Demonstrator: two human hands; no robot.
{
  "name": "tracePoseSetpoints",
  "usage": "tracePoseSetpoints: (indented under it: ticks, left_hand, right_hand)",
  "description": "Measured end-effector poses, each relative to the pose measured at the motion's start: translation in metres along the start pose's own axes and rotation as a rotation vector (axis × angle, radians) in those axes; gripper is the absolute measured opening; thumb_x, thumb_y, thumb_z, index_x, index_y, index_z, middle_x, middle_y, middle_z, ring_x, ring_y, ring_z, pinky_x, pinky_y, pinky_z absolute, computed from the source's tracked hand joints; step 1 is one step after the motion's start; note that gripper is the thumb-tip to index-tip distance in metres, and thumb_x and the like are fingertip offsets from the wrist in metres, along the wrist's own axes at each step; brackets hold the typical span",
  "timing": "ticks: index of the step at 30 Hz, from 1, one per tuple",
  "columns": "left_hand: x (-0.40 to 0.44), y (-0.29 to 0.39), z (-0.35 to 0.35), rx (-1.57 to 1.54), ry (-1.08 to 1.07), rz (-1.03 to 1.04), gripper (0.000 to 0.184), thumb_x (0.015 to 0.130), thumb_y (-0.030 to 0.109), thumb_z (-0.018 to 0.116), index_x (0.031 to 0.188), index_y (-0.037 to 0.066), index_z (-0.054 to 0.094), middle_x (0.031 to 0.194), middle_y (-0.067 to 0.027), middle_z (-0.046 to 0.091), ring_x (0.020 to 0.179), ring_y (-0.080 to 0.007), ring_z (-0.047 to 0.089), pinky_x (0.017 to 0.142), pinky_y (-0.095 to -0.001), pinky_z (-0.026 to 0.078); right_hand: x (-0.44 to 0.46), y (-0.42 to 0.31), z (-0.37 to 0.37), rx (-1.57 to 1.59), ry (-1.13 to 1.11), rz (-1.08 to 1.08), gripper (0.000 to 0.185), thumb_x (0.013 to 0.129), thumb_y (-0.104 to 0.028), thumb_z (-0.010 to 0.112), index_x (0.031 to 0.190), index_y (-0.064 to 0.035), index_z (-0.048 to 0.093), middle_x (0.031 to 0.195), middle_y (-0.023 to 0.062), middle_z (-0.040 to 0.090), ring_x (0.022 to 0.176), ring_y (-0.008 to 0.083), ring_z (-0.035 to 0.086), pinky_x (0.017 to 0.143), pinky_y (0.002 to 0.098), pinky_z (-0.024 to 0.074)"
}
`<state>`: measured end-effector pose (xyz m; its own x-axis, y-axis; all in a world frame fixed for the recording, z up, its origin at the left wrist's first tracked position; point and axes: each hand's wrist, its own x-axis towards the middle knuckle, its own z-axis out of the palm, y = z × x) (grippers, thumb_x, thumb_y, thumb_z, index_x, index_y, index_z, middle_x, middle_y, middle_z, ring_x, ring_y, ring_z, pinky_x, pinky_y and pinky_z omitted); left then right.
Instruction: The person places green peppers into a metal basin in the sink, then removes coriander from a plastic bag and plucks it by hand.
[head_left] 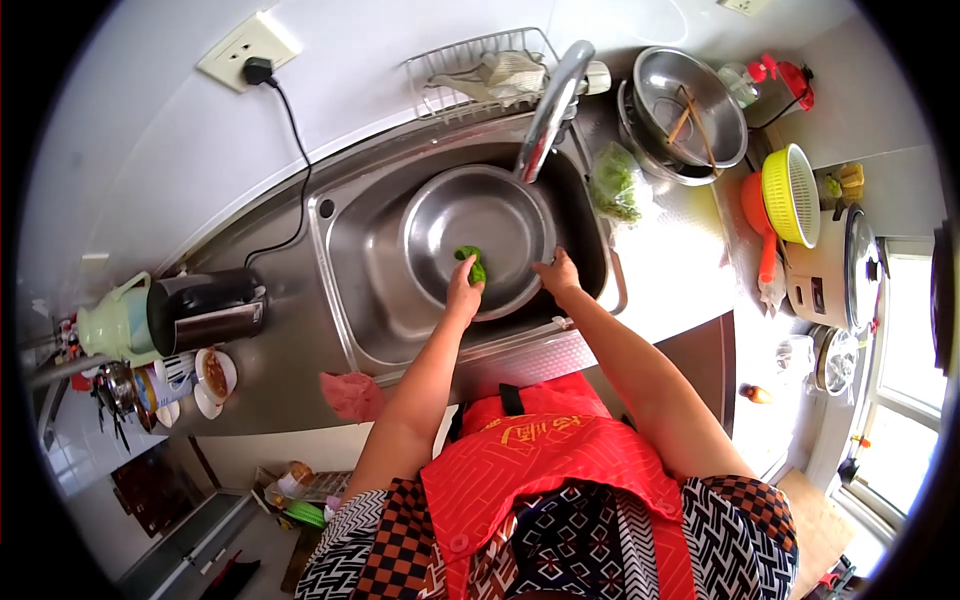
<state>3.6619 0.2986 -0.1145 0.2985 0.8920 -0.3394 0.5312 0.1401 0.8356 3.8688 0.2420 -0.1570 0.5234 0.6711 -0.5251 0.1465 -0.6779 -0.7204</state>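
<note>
A round stainless steel basin [430,235] sits in the sink [370,300] under the faucet [555,105]. Over the lower left part of the basin, my left hand [463,290] has its fingers closed on a bright green vegetable [470,254], curved and glossy like a green pepper. My right hand [559,272] is at the basin's right rim, thumb and fingers closed around the edge. The faucet's spout points down at the basin's back rim. Part of the vegetable is hidden by my left fingers.
On the right stand stacked metal bowls [675,85] with chopsticks, a bag of greens [618,185], a yellow colander [790,195] and a rice cooker [830,265]. A black kettle [210,312] and pink cloth [352,397] lie left. A wire rack [440,75] backs the sink.
</note>
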Motion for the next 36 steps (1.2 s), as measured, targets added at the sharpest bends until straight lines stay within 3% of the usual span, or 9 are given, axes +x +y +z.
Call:
tracePoseSetpoints:
  ticks: [2, 6, 7, 14, 22, 25, 28, 30, 36]
  left_hand:
    - [0.005, -0.014, 0.008, 0.087, -0.022, 0.125, 0.061, 0.072, -0.006, 0.060, 0.128, 0.013, 0.045, 0.130, -0.0192, 0.040, 0.121, -0.0331, 0.040, 0.100, -0.0378, 0.036]
    - [0.008, -0.017, 0.013, 0.282, -0.099, 0.190, 0.061, 0.071, -0.005, 0.062, 0.128, 0.011, 0.045, 0.131, -0.0187, 0.039, 0.120, -0.0360, 0.040, 0.100, -0.0377, 0.036]
    - [0.008, -0.017, 0.014, 0.298, -0.104, 0.201, 0.061, 0.071, -0.004, 0.062, 0.128, 0.011, 0.045, 0.131, -0.0189, 0.038, 0.120, -0.0360, 0.040, 0.100, -0.0376, 0.036]
    - [0.018, -0.002, 0.033, 0.409, -0.169, 0.074, 0.059, 0.071, 0.003, 0.065, 0.126, 0.009, 0.047, 0.131, -0.0217, 0.038, 0.122, -0.0379, 0.037, 0.102, -0.0407, 0.033]
    - [0.010, 0.218, 0.071, 0.191, -0.085, 0.758, 0.078, 0.065, 0.004, 0.073, 0.134, 0.015, 0.038, 0.139, -0.0205, 0.027, 0.123, -0.0376, 0.035, 0.100, -0.0415, 0.035]
    - [0.010, 0.264, 0.099, 0.352, -0.095, 0.882, 0.092, 0.063, 0.007, 0.074, 0.140, 0.022, 0.027, 0.144, -0.0224, 0.016, 0.124, -0.0440, 0.029, 0.102, -0.0478, 0.033]
    - [0.031, 0.256, 0.121, 0.331, -0.037, 0.856, 0.066, 0.065, 0.005, 0.072, 0.126, 0.011, 0.048, 0.141, -0.0251, 0.022, 0.123, -0.0440, 0.035, 0.102, -0.0418, 0.035]
    - [0.050, 0.240, 0.128, 0.159, 0.054, 0.839, 0.031, 0.069, 0.001, 0.067, 0.099, 0.002, 0.059, 0.123, -0.0200, 0.049, 0.110, -0.0360, 0.051, 0.093, -0.0380, 0.043]
    - [0.040, 0.250, 0.105, -0.311, -0.061, 0.534, 0.016, 0.076, 0.001, 0.060, 0.092, 0.001, 0.061, 0.114, -0.0107, 0.059, 0.101, -0.0210, 0.057, 0.087, -0.0290, 0.044]
  right_hand:
    - [-0.021, -0.023, -0.020, -0.097, -0.032, -0.039, 0.063, 0.074, -0.011, 0.068, 0.129, 0.0026, 0.040, 0.114, 0.0183, 0.058, 0.100, 0.0217, 0.058, 0.084, 0.0317, 0.0469]
    - [-0.052, -0.054, -0.078, 0.213, -0.054, -0.157, 0.046, 0.078, -0.006, 0.062, 0.122, 0.0020, 0.050, 0.117, 0.0161, 0.058, 0.103, 0.0215, 0.059, 0.088, 0.0297, 0.0463]
    - [-0.059, -0.065, -0.097, 0.079, -0.001, -0.209, 0.040, 0.080, -0.004, 0.060, 0.120, 0.0014, 0.052, 0.114, 0.0140, 0.059, 0.097, 0.0203, 0.060, 0.084, 0.0287, 0.0478]
    - [-0.061, -0.084, -0.155, 1.083, 0.180, 0.199, 0.020, 0.087, -0.008, 0.055, 0.104, -0.0016, 0.049, 0.094, 0.0126, 0.060, 0.080, 0.0203, 0.062, 0.068, 0.0290, 0.0524]
    - [-0.044, -0.098, -0.183, 0.947, 0.238, 0.100, 0.068, 0.084, -0.002, 0.057, 0.137, -0.0168, 0.016, 0.093, 0.0167, 0.060, 0.074, 0.0260, 0.064, 0.060, 0.0332, 0.0542]
    - [-0.033, -0.082, -0.186, 0.925, 0.148, 0.136, 0.067, 0.082, 0.005, 0.054, 0.138, -0.0019, 0.019, 0.100, 0.0192, 0.060, 0.082, 0.0274, 0.064, 0.069, 0.0343, 0.0560]
    - [-0.043, -0.083, -0.189, 0.947, 0.190, 0.057, 0.058, 0.082, 0.004, 0.054, 0.134, 0.0043, 0.028, 0.109, 0.0191, 0.054, 0.089, 0.0266, 0.062, 0.075, 0.0344, 0.0554]
    - [-0.048, -0.084, -0.195, 0.988, 0.261, 0.000, 0.052, 0.082, 0.004, 0.053, 0.131, 0.0050, 0.034, 0.106, 0.0166, 0.055, 0.088, 0.0262, 0.062, 0.075, 0.0338, 0.0552]
    - [-0.059, -0.082, -0.219, 0.947, 0.420, -0.243, 0.033, 0.084, 0.000, 0.056, 0.116, 0.0015, 0.051, 0.100, 0.0065, 0.062, 0.090, 0.0132, 0.059, 0.075, 0.0241, 0.0472]
